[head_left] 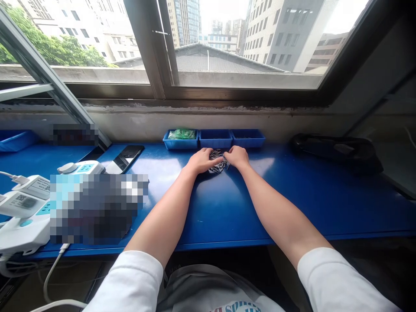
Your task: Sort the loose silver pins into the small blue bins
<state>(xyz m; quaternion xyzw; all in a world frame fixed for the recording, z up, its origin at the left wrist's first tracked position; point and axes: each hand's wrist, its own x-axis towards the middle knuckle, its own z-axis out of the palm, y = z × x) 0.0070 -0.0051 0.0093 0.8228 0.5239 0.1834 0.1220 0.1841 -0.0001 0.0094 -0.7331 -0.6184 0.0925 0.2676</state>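
A pile of thin, shiny metal pieces, like small screws or pins, lies on the blue tabletop between my hands. My left hand rests at the pile's left side, its thumb stretched across the front and its fingers apart from it behind. At the right edge of the pile, my right hand has its fingers bent together, with the tips at the pieces. Whatever those fingertips hold is too small to make out. Just behind the pile stand three blue bins, among them the middle bin.
Clear green-tinted bags fill the left bin; the right bin holds something dark. At left lie a phone, a white power strip with plugs, and a blurred-out item. A black bag sits far right, beneath the window.
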